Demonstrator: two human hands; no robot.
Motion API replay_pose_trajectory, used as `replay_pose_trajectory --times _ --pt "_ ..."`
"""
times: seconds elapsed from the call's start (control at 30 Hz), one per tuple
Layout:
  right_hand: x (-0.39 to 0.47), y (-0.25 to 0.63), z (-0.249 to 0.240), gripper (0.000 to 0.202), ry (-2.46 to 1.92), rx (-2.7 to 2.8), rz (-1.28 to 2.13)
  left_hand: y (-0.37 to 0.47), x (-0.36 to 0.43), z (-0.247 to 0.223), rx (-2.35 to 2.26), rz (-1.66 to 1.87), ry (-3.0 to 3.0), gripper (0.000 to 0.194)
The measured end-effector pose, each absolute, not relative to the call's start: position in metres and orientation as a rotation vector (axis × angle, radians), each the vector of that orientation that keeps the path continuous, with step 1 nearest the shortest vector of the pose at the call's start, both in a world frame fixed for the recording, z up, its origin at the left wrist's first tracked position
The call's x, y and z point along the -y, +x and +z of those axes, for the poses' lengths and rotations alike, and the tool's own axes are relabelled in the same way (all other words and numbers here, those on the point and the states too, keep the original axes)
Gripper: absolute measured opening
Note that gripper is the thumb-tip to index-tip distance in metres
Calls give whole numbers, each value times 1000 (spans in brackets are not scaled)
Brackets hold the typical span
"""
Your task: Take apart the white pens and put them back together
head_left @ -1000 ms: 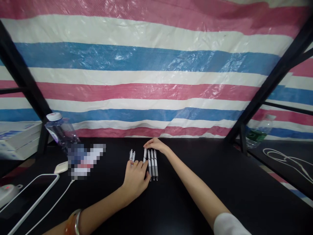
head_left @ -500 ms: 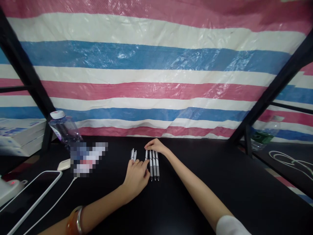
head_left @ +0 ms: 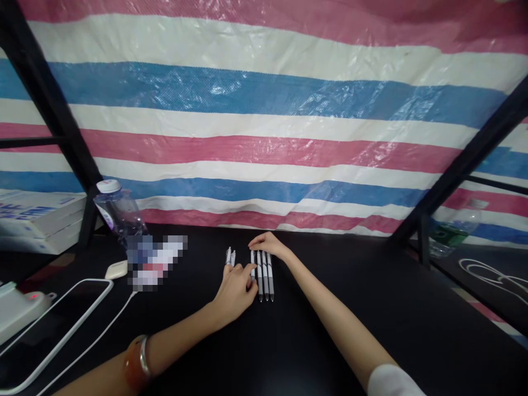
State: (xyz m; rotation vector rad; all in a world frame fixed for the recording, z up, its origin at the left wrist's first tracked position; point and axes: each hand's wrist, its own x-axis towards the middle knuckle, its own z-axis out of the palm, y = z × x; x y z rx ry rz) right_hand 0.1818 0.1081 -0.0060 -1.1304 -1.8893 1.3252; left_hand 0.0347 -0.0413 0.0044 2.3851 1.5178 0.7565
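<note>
Several white-and-grey pens (head_left: 265, 278) lie side by side on the black table (head_left: 330, 286), tips toward me. My left hand (head_left: 236, 292) is closed, its index finger and thumb on the leftmost pen (head_left: 253, 257) of this row. Two more pens (head_left: 230, 257) lie just left of the row, their lower parts hidden behind my left hand. At the far ends of the row rests my right hand (head_left: 269, 245), its fingers bent over and touching the top of the leftmost pen.
On the left are a clear bottle (head_left: 120, 212), a white earphone case (head_left: 116, 270), a phone (head_left: 53, 330), a cable and stacked boxes (head_left: 45, 220). At the right, behind a black frame, are another bottle (head_left: 454, 231) and a white cable (head_left: 490, 278).
The whole view has shifted slightly. My left index finger has moved up along the leftmost pen, and my left thumb has come against it. My right hand stays at the pens' far ends.
</note>
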Motion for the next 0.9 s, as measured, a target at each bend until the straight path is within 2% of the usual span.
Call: replay_pose_trajectory --times 0.23,0.53,0.77,0.9 --pt "-116 185 -10 23 -1133 1933 1346 32 35 0 -1438 848 2327 36" --pt "-112 188 0 24 -1122 1895 1470 32 36 1 -1451 892 2313 29" --pt "-110 192 7 22 -1131 1825 1453 19 21 9 -1853 995 2198 18" --pt "-109 194 10 25 -1150 1867 1394 8 9 10 -2082 861 2162 17"
